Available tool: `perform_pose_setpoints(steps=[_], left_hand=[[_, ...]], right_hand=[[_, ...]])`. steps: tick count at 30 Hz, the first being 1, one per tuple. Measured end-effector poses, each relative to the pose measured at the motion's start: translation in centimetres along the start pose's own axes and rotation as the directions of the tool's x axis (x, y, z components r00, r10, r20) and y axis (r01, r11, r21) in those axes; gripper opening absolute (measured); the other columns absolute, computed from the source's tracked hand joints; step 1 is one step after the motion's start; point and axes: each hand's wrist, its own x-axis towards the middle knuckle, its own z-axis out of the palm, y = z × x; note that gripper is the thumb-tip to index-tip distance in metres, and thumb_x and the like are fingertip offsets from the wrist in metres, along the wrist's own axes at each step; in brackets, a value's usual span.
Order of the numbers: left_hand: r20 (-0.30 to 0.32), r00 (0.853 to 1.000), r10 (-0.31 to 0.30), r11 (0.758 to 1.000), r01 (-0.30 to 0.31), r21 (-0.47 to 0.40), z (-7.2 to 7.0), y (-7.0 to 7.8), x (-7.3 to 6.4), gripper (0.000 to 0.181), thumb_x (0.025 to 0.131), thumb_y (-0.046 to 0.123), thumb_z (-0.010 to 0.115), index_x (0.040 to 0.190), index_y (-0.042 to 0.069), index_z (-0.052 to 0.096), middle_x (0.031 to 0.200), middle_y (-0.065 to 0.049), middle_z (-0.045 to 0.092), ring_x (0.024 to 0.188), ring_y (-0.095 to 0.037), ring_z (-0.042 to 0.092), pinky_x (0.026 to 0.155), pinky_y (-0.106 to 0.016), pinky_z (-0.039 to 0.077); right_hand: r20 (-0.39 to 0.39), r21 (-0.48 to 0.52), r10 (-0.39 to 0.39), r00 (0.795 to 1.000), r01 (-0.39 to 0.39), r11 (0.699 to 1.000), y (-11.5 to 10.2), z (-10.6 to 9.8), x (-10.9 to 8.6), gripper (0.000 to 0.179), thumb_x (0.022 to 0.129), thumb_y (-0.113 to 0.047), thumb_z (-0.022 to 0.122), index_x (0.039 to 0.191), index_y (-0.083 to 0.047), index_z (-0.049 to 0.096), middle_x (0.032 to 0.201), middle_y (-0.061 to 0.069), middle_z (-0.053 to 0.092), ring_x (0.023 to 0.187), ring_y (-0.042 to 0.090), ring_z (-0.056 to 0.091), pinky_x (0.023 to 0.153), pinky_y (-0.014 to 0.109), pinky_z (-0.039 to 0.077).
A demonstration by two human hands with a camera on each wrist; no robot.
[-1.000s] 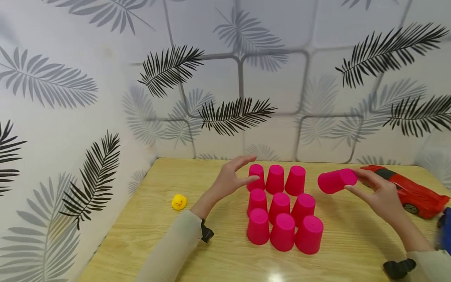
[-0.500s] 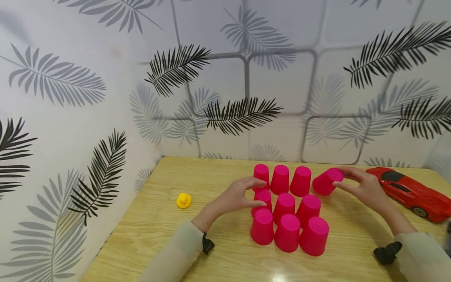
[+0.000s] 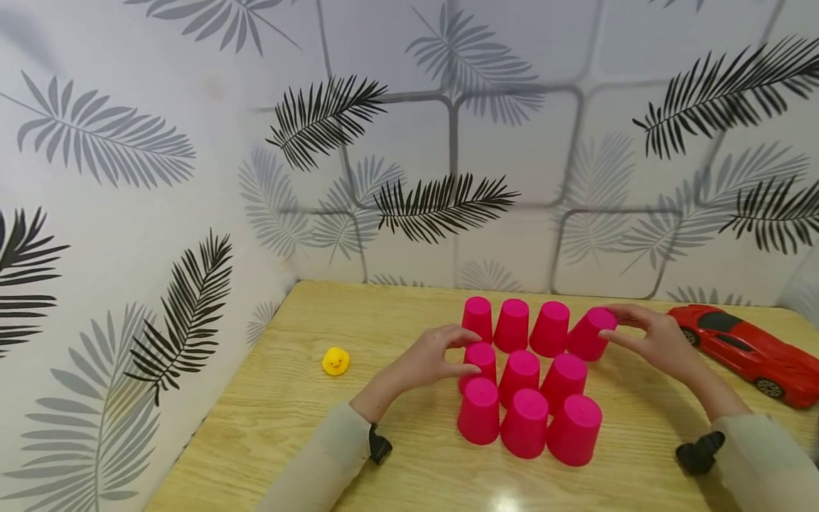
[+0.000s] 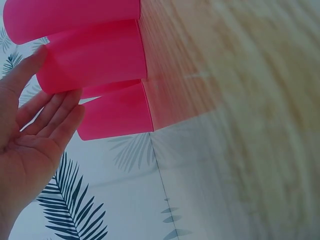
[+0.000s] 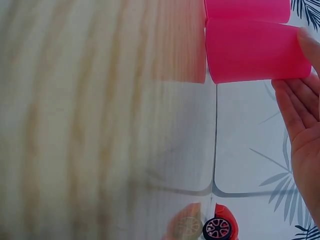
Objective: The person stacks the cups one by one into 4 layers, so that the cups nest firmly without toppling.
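Pink upside-down cups stand close together in rows on the wooden table (image 3: pixel 397 469). At the right end of the back row, my right hand (image 3: pixel 662 345) holds a pink cup (image 3: pixel 589 343) near its narrow closed end, thumb in front and fingers behind. That cup is almost upright, its rim at the tabletop in the right wrist view. My left hand (image 3: pixel 425 363) lies along the left side of the group. Its thumb and loosely bent fingers are at the left cup (image 3: pixel 484 355) of the middle row; firm grip is not visible. A front-row cup (image 3: pixel 478 412) stands nearest.
A red toy car (image 3: pixel 748 348) sits to the right, beyond my right hand. On the left of the table is a small yellow rubber duck (image 3: pixel 335 361). A wall with leaf patterns (image 3: pixel 499 249) rises behind the table's back edge.
My right hand has brought its cup left and down from a sideways tilt to the end of the back row. My left hand has come from the back-row cup to the middle row.
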Motion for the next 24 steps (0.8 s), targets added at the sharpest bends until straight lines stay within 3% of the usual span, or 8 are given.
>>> perform_pose_setpoints(steps=[14,16,18,21,23,24], left_hand=[[0.01,0.999,-0.044,0.999,0.044,-0.012,0.1,-0.3,0.1,0.046,0.084,0.024,0.077,0.125,0.008,0.062,0.123,-0.007,0.067,0.112,-0.019,0.065,0.1,-0.026,0.054],[0.015,0.999,-0.049,0.999,0.049,-0.016,0.0,-0.3,0.1,0.046,0.085,0.024,0.077,0.125,0.008,0.062,0.123,-0.007,0.067,0.113,-0.019,0.064,0.1,-0.026,0.053],[0.02,0.998,-0.054,0.998,0.054,-0.023,0.0,-0.3,0.2,0.046,0.085,0.024,0.077,0.126,0.008,0.062,0.124,-0.007,0.067,0.114,-0.019,0.064,0.1,-0.026,0.053],[0.024,0.998,-0.059,0.998,0.06,-0.031,-0.1,-0.3,0.2,0.046,0.085,0.024,0.076,0.126,0.008,0.062,0.124,-0.007,0.067,0.115,-0.019,0.064,0.101,-0.025,0.053],[0.022,0.998,-0.055,0.998,0.055,-0.036,-0.1,-0.4,0.1,0.046,0.085,0.024,0.076,0.126,0.008,0.062,0.124,-0.007,0.067,0.115,-0.019,0.064,0.101,-0.025,0.053],[0.02,0.999,-0.049,0.998,0.05,-0.038,0.0,-0.4,0.1,0.045,0.085,0.023,0.076,0.125,0.008,0.062,0.123,-0.007,0.067,0.114,-0.02,0.064,0.1,-0.025,0.053]], right_hand=[[0.048,-0.044,0.017,0.999,-0.015,0.999,-0.1,0.1,1.0,0.046,0.08,-0.016,0.08,0.12,0.0,0.065,0.107,0.021,0.071,0.089,-0.029,0.044,0.077,-0.005,0.04],[0.057,-0.052,0.022,0.998,-0.019,0.998,-0.2,0.0,1.1,0.046,0.08,-0.017,0.08,0.121,0.0,0.065,0.107,0.021,0.071,0.087,-0.017,0.057,0.076,-0.005,0.039],[0.062,-0.06,0.018,0.998,-0.015,0.998,-0.1,-0.1,1.1,0.047,0.08,-0.016,0.08,0.121,0.0,0.065,0.108,0.021,0.071,0.088,0.003,0.067,0.077,-0.005,0.039],[0.058,-0.07,0.015,0.998,-0.01,0.998,-0.1,-0.1,1.1,0.051,0.079,-0.016,0.081,0.124,0.0,0.063,0.112,0.023,0.07,0.094,0.03,0.067,0.077,-0.007,0.037],[0.041,-0.051,0.008,0.999,-0.006,0.999,-0.1,0.0,0.9,0.053,0.078,-0.014,0.081,0.125,0.002,0.062,0.115,0.025,0.069,0.093,0.013,0.069,0.079,-0.008,0.035],[0.028,-0.043,0.004,1.0,-0.003,0.999,-0.1,0.0,0.8,0.054,0.078,-0.013,0.082,0.126,0.002,0.061,0.116,0.019,0.07,0.094,0.002,0.067,0.08,-0.008,0.035]])
